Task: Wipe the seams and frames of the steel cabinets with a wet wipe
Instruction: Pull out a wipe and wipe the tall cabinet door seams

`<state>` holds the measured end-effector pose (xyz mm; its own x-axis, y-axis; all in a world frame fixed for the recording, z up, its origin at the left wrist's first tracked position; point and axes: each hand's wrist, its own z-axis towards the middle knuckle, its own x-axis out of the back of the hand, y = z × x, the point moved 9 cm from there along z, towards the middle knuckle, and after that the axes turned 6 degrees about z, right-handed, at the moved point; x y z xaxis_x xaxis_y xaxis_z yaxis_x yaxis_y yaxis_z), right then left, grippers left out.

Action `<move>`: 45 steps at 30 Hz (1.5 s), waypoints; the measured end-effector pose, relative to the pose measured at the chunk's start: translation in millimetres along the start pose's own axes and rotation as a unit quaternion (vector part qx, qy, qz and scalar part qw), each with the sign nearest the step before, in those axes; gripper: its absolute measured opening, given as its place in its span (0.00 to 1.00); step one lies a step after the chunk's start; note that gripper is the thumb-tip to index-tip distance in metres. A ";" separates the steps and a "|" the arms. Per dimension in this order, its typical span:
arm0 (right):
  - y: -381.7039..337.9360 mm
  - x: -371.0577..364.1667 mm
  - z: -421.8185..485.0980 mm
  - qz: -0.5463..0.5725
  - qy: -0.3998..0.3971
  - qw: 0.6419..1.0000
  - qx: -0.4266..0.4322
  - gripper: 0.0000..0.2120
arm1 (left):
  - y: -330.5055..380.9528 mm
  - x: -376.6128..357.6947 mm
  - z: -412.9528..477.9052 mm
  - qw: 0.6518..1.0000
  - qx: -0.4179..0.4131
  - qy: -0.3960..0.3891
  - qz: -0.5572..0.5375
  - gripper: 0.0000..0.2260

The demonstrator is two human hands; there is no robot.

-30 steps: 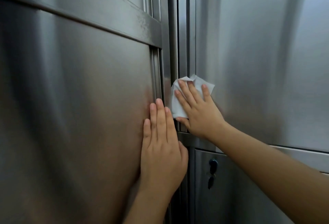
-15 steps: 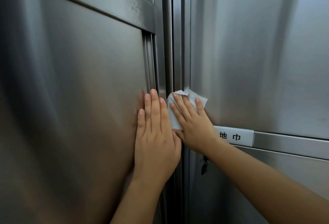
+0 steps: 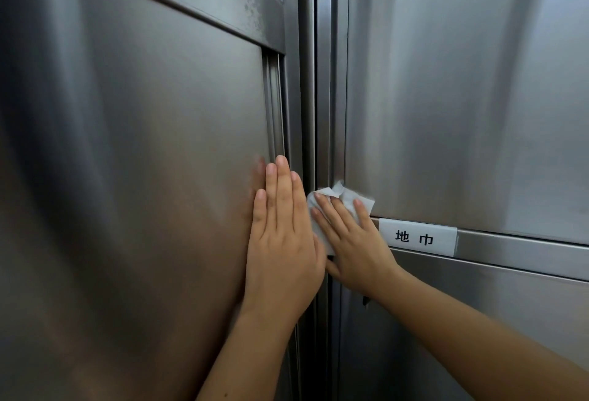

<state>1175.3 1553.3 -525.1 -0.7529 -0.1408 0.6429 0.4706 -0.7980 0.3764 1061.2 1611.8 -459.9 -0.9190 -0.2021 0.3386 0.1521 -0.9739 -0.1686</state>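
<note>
Two steel cabinets meet at a vertical seam (image 3: 314, 97) running down the middle of the view. My right hand (image 3: 353, 241) presses a crumpled white wet wipe (image 3: 345, 199) flat against the seam and the frame of the right cabinet, at the corner above its horizontal rail (image 3: 510, 246). Most of the wipe is hidden under my fingers. My left hand (image 3: 282, 241) lies flat with fingers together on the left cabinet door (image 3: 127, 193), right beside its edge, holding nothing.
A white label with two black characters (image 3: 416, 237) is stuck on the right cabinet's rail, just right of my right hand. A horizontal steel bar (image 3: 204, 2) crosses the left cabinet higher up. A dark lock part (image 3: 365, 300) shows below my right wrist.
My right hand has slid the wipe down the seam, from above the rail to level with it. The left hand stays flat on the left door. The view has shifted, revealing the label.
</note>
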 end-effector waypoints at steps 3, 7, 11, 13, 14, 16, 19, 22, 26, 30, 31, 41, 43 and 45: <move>10.7 16.3 18.9 -0.005 0.027 0.999 -0.020 0.36 | -0.8 -0.7 -0.3 1.000 0.003 0.006 -0.007 0.25; 35.5 50.6 69.0 -0.087 0.046 0.994 -0.046 0.38 | 0.1 -2.0 -1.0 1.000 0.008 0.008 -0.022 0.31; 37.2 51.9 71.7 -0.108 0.036 0.993 -0.031 0.38 | 0.6 -3.9 -0.6 1.000 0.005 0.003 -0.011 0.32; 29.8 42.1 60.7 -0.096 0.032 0.995 -0.024 0.36 | 0.2 -2.0 -0.9 1.000 0.006 0.006 -0.009 0.31; 25.8 37.4 53.8 -0.083 0.031 0.996 -0.017 0.35 | 0.2 -1.0 -0.9 1.000 0.006 0.005 -0.012 0.30; 18.6 26.5 38.0 -0.052 0.027 0.998 0.008 0.34 | -0.4 0.8 -0.7 1.000 0.007 0.003 -0.021 0.29; 10.1 8.7 16.3 -0.047 -0.006 0.998 0.038 0.34 | -0.5 1.2 0.0 1.000 0.004 -0.005 -0.015 0.28; 11.8 4.6 10.9 -0.041 -0.022 0.998 0.053 0.34 | -1.9 0.7 0.3 1.000 0.004 -0.003 -0.015 0.26; 29.2 30.9 32.7 -0.058 0.015 0.994 0.093 0.33 | -1.8 1.8 -0.5 0.999 0.008 0.007 -0.038 0.28; 50.4 66.6 70.7 -0.068 0.059 0.994 0.061 0.31 | -0.9 -0.6 -1.1 0.999 0.008 0.008 -0.031 0.30; 51.6 68.7 74.4 -0.069 0.057 0.994 0.055 0.31 | -0.9 -0.5 -1.0 0.999 0.008 0.009 -0.031 0.30; 16.6 9.0 3.4 -0.059 -0.026 0.991 0.116 0.33 | -0.7 0.8 0.5 0.999 0.004 0.009 -0.033 0.27; 16.1 6.7 2.0 -0.060 -0.032 0.988 0.138 0.33 | 0.1 -1.2 1.3 1.000 0.002 0.002 -0.031 0.29; 21.6 12.1 8.5 -0.062 -0.023 0.986 0.152 0.32 | 0.3 -1.6 4.5 0.999 0.006 0.003 -0.037 0.29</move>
<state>1180.2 1539.4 -503.6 -0.7953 -0.0203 0.6059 0.4970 -0.5941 0.6324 1064.4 1611.4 -456.3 -0.9301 -0.1290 0.3438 0.0881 -0.9873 -0.1321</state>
